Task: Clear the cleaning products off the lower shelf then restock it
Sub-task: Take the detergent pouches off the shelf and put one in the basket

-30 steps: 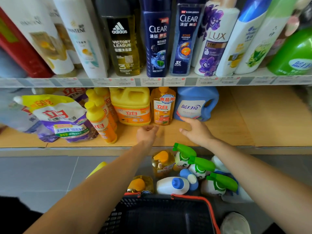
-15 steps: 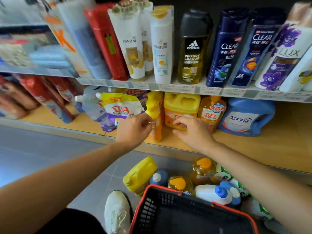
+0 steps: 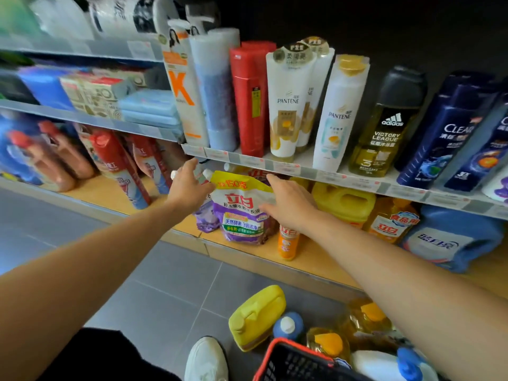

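Purple-and-yellow soft plastic pouch (image 3: 242, 213) will likely sag: with your left hand (image 3: 189, 187) and right hand (image 3: 292, 206) spread either side, cup it low.

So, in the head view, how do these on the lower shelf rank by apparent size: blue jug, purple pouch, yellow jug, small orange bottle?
1. blue jug
2. purple pouch and yellow jug: alike, not ranked; the pouch is nearer, the jug's top hidden
3. small orange bottle, partly behind the right hand
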`<action>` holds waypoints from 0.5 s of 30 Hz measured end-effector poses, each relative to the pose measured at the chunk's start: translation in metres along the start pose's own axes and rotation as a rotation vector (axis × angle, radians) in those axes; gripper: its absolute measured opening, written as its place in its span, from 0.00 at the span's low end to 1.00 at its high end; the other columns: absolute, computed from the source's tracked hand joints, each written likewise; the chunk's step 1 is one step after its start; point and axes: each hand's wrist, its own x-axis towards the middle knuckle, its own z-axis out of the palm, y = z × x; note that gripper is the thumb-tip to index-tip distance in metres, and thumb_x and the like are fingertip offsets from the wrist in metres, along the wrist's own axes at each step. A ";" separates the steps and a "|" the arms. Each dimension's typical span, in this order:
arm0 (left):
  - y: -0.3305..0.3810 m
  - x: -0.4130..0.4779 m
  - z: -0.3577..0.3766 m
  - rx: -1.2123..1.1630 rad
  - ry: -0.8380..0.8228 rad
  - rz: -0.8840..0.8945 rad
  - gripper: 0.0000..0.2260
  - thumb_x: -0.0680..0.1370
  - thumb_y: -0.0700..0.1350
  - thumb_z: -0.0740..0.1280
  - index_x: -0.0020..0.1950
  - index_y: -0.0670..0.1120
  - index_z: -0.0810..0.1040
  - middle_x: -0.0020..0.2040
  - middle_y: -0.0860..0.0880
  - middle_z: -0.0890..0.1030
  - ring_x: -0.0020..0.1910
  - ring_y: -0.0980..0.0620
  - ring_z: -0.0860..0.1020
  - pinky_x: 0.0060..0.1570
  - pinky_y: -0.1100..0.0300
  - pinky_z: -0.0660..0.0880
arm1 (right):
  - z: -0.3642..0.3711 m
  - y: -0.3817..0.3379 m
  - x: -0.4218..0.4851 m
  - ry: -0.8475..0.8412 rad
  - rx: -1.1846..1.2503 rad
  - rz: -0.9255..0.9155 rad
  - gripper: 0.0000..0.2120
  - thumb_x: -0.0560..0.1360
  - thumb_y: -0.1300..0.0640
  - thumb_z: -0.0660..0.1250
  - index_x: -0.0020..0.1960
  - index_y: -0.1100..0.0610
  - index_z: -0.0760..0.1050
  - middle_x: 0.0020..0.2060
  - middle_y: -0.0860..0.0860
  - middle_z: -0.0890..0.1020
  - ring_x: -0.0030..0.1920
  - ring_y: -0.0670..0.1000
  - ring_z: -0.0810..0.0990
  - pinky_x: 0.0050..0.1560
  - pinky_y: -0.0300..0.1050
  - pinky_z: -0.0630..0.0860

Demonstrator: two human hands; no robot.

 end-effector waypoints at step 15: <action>-0.037 0.011 -0.028 0.459 -0.207 0.221 0.14 0.76 0.50 0.75 0.57 0.46 0.78 0.53 0.44 0.82 0.52 0.41 0.79 0.46 0.52 0.72 | -0.001 -0.012 0.020 -0.006 0.068 -0.055 0.09 0.80 0.57 0.67 0.43 0.57 0.83 0.38 0.52 0.81 0.43 0.53 0.79 0.43 0.44 0.67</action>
